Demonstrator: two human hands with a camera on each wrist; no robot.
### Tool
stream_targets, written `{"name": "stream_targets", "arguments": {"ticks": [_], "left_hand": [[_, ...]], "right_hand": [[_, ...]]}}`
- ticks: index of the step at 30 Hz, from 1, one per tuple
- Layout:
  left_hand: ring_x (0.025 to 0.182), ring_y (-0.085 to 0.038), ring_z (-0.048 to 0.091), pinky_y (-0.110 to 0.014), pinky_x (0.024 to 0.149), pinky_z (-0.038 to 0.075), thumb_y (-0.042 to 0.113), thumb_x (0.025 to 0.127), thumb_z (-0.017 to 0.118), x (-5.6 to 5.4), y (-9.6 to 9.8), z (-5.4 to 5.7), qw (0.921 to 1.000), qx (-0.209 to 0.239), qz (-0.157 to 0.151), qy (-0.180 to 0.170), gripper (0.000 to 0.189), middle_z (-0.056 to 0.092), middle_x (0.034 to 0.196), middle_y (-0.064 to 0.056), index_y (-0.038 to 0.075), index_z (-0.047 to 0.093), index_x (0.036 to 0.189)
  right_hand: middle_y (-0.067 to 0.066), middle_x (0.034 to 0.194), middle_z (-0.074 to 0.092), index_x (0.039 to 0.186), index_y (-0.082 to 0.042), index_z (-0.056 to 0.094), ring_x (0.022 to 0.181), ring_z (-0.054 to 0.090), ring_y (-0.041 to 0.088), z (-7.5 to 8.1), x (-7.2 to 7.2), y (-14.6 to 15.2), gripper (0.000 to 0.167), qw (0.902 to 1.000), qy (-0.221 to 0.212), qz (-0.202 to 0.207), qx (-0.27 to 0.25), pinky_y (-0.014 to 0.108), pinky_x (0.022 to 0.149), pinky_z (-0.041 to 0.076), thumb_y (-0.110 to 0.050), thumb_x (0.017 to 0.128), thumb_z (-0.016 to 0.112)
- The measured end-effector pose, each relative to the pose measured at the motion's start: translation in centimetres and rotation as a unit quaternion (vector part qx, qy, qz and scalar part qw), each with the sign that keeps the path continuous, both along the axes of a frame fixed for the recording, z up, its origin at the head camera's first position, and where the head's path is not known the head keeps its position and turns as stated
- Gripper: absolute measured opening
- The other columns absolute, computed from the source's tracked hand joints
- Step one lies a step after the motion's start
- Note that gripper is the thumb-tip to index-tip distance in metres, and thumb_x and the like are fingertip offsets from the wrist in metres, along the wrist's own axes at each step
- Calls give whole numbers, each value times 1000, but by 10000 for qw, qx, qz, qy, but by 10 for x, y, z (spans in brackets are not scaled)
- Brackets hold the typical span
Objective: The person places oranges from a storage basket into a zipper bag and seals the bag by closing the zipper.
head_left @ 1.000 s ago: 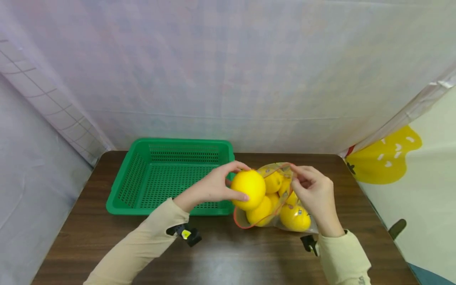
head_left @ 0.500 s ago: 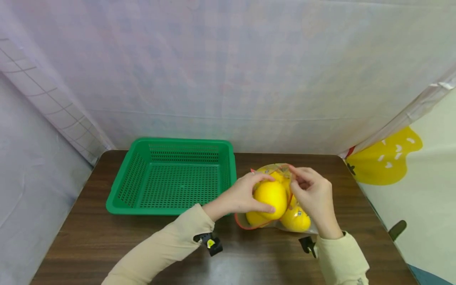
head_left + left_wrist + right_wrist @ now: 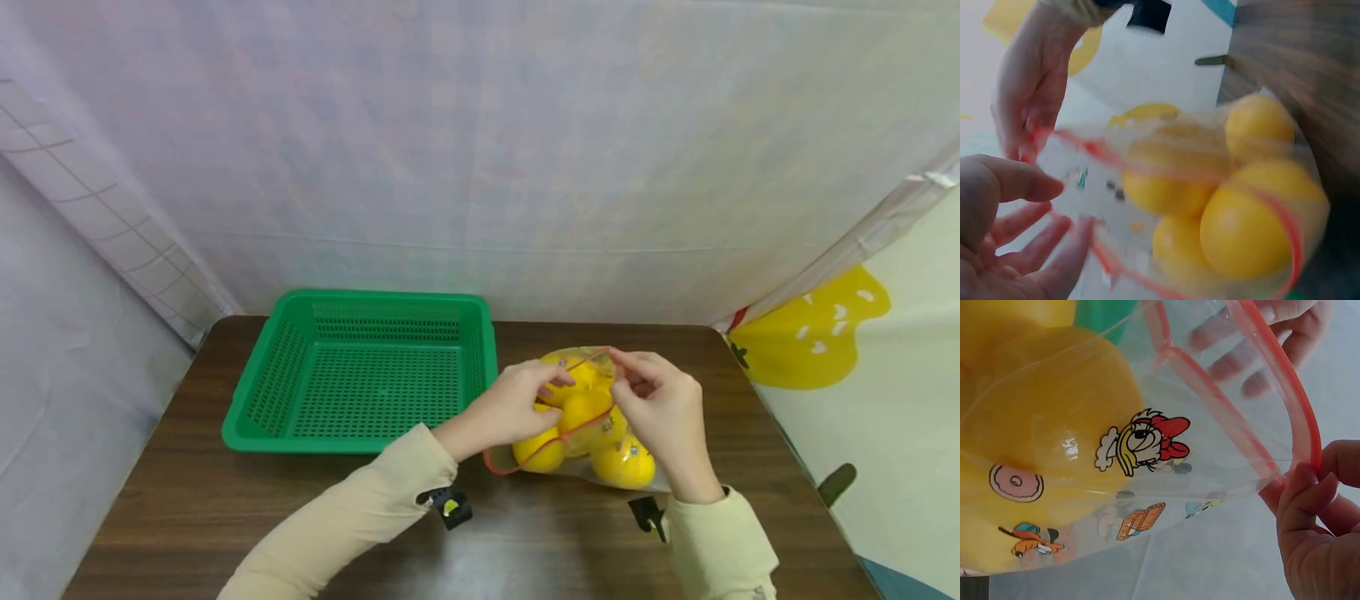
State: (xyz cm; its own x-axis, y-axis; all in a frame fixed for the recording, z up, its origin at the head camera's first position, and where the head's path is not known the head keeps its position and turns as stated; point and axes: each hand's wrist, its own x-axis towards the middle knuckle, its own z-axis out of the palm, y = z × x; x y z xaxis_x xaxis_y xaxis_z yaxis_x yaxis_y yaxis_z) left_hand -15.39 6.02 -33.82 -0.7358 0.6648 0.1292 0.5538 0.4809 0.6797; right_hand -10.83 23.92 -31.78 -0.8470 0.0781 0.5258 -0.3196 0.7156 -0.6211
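Observation:
A clear plastic bag with a red-edged mouth [image 3: 1307, 419] and cartoon prints stands on the table at the right. Several round yellow fruits [image 3: 1244, 228] fill it, heaped against one another. My right hand [image 3: 663, 408] pinches a corner of the red edge between thumb and fingers, keeping the mouth raised. At the left side of the mouth is my left hand [image 3: 510, 407], its fingers spread apart with nothing between them. In the left wrist view its fingertips [image 3: 1047, 187] reach over the red edge, the fruits lying beyond them.
A green plastic basket [image 3: 378, 295] with slotted walls and nothing in it stands left of the bag. Both are on a dark wooden table [image 3: 487, 550]. A pale curtain [image 3: 480, 150] hangs behind the table.
My left hand has moved right with a yellow fruit to the bag's mouth and let it go inside; its fingers have spread. My right hand has kept its pinch on the edge.

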Motion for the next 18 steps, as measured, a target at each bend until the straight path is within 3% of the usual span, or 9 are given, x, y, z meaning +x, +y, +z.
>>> {"name": "stream_targets", "arguments": {"ticks": [1,3,5,8,10,13,18], "left_hand": [[92,-16,58,-19,71,47,5,83,58,-2,-3,1,10000,45,45,-27,36,55,118,-5,9,57,118],[93,-16,56,-18,68,45,-2,83,52,-7,-8,1,10000,8,84,25,37,54,120,-5,8,57,119],[102,-17,53,-23,78,45,-9,82,47,-13,-11,0,9992,-315,-7,233,45,50,125,-6,8,54,123],[111,-17,50,-26,89,43,-14,82,44,-23,-11,-6,9953,-719,-388,517,49,52,126,-6,8,53,125],[106,-15,54,-26,91,43,-12,84,47,-28,-10,-11,9921,-807,-571,773,44,57,120,-5,8,56,122],[93,-11,56,-19,81,45,1,87,57,-33,-10,-16,9851,-832,-719,1321,28,62,105,-1,11,64,112],[87,-12,52,-17,76,44,21,83,64,-36,-14,-18,9616,-1025,-1062,2314,16,60,93,2,14,70,96]], "right_hand": [[12,82,66,97,3,70,56,48,3,1,0,1,26,10000,-31,-28,-5,9,49,40,11,74,60],[11,83,66,97,2,70,56,48,4,1,1,2,26,9999,-116,-67,-12,9,49,40,10,74,60],[11,83,66,98,2,69,56,48,5,2,1,3,26,9998,-184,-76,6,10,48,40,9,75,60],[10,83,66,99,2,69,56,48,5,1,1,4,26,9996,-240,-123,32,11,49,41,7,76,60],[10,84,66,99,1,69,56,48,4,1,1,4,25,9995,-261,-144,46,11,48,41,6,76,60],[7,83,66,98,1,70,56,49,5,0,2,5,25,9994,-295,-162,51,12,48,41,6,76,60],[6,83,66,99,0,70,58,50,5,0,3,7,24,9993,-350,-146,-28,12,50,42,5,77,60]]}}
